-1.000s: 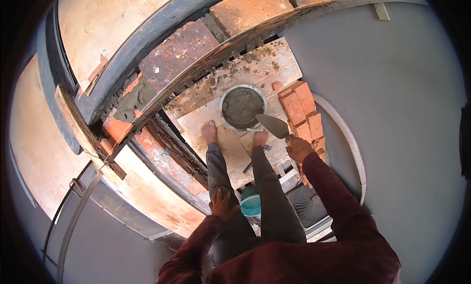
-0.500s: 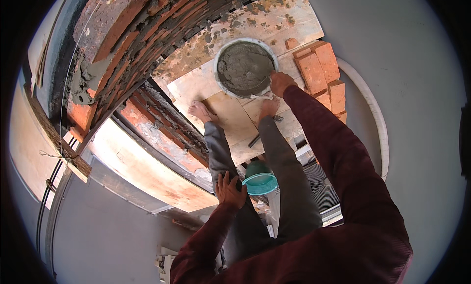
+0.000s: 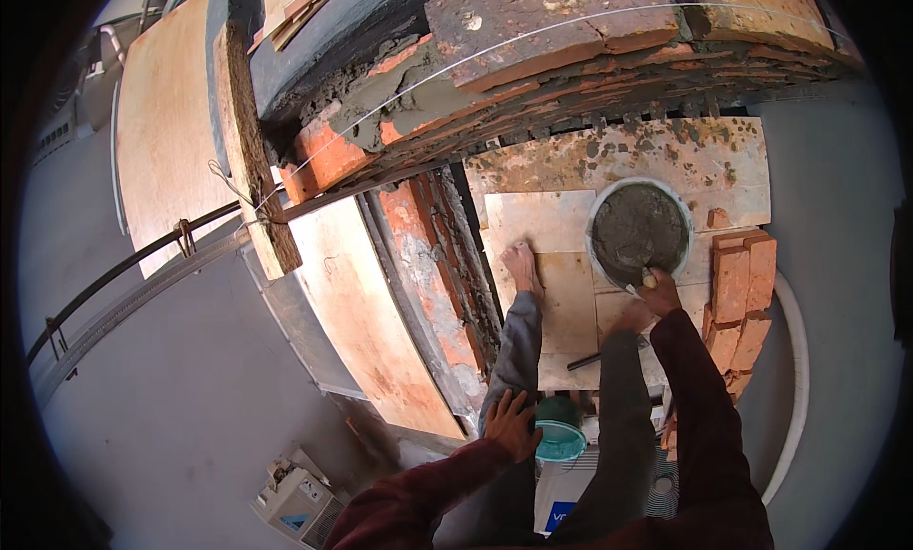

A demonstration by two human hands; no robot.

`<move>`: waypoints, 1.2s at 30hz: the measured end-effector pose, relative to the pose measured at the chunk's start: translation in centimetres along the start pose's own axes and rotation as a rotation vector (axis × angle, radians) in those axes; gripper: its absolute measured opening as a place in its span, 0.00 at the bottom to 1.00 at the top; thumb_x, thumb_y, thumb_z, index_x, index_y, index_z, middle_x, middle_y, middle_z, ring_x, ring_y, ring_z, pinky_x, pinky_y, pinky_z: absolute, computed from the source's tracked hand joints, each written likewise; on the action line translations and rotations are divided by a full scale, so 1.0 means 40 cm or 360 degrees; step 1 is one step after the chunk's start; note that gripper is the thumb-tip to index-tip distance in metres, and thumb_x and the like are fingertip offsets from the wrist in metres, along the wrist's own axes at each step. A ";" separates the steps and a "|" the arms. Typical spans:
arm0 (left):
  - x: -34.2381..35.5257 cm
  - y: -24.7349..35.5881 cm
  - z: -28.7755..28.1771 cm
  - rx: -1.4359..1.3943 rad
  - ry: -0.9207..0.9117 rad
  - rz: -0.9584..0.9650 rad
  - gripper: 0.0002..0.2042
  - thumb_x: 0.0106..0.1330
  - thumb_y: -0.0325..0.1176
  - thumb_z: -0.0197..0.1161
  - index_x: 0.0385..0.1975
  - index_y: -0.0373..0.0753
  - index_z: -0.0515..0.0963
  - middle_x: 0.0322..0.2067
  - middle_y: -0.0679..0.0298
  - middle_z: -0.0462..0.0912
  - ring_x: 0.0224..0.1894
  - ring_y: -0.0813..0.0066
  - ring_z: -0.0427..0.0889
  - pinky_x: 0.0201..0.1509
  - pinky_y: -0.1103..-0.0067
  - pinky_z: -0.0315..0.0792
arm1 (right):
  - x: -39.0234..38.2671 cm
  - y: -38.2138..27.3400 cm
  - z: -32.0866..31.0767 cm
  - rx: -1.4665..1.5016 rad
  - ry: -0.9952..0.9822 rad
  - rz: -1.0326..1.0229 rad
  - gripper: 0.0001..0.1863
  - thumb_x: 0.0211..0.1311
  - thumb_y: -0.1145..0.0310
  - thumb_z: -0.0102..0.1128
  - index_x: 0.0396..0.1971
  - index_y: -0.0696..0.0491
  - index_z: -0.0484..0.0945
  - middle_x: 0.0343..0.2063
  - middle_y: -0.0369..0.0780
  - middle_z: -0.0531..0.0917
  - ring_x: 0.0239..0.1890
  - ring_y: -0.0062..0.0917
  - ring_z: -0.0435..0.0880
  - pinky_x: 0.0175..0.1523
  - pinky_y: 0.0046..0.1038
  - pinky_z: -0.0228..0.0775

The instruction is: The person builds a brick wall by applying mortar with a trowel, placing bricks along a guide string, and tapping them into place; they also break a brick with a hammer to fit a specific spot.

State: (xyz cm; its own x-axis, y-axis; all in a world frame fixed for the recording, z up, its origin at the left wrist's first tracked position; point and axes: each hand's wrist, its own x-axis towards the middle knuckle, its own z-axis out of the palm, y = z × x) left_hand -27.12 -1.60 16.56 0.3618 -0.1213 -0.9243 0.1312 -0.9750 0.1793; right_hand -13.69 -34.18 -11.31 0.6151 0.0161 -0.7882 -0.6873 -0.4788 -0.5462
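Observation:
My right hand [image 3: 662, 293] grips the handle of a trowel [image 3: 648, 277] whose blade sits in the grey mortar [image 3: 637, 227] of a round white bucket [image 3: 594, 236], on stained plywood boards [image 3: 542, 217] where my bare feet [image 3: 521, 263] stand. My left hand [image 3: 510, 423] rests on my left thigh with fingers apart, beside a teal container [image 3: 561, 443] below. A stack of orange bricks [image 3: 737, 279] lies right of the bucket.
A curved brick wall [image 3: 561, 37] with wet mortar and a taut string spans the top. A timber post [image 3: 245, 151], plywood panels [image 3: 162, 94] and metal rails stand at left. A dark bar [image 3: 582, 362], pale hose [image 3: 799, 379] and boxed appliance [image 3: 295, 502] also show.
My right hand has lowered the trowel blade into the mortar. The view has swung, shifting the bucket rightward in the picture and bringing more wall into view. My left hand remains on my thigh.

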 end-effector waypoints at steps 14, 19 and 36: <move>0.021 -0.035 -0.101 -0.0134 0.0134 0.0011 0.28 0.60 0.51 0.62 0.59 0.46 0.76 0.71 0.54 0.59 0.75 0.50 0.49 0.75 0.54 0.46 | -0.331 -0.192 -0.181 -0.0015 -0.0140 0.0079 0.11 0.48 0.75 0.64 0.33 0.58 0.74 0.23 0.35 0.72 0.26 0.19 0.71 0.32 0.26 0.68; 0.023 -0.023 -0.166 -0.0333 0.0167 -0.0019 0.29 0.59 0.51 0.60 0.57 0.40 0.77 0.71 0.52 0.59 0.76 0.50 0.48 0.75 0.53 0.45 | -0.607 -0.606 -0.367 -0.0282 -0.0272 -0.0266 0.13 0.48 0.74 0.67 0.34 0.59 0.75 0.25 0.39 0.75 0.28 0.22 0.73 0.37 0.28 0.69; 0.018 -0.061 -0.219 -0.0600 0.0225 0.0016 0.26 0.59 0.47 0.60 0.54 0.36 0.78 0.69 0.51 0.60 0.75 0.50 0.48 0.75 0.54 0.45 | -0.367 -1.448 -0.309 -0.1887 0.0787 -0.1717 0.21 0.54 0.75 0.62 0.50 0.52 0.75 0.32 0.43 0.75 0.31 0.40 0.79 0.33 0.39 0.72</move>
State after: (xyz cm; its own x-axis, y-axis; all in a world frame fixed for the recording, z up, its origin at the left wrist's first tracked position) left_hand -19.09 2.30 18.39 0.4848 -0.0783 -0.8711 0.4468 -0.8341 0.3236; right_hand 21.85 -17.53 35.41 0.7913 0.6081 0.0637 0.6112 -0.7893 -0.0579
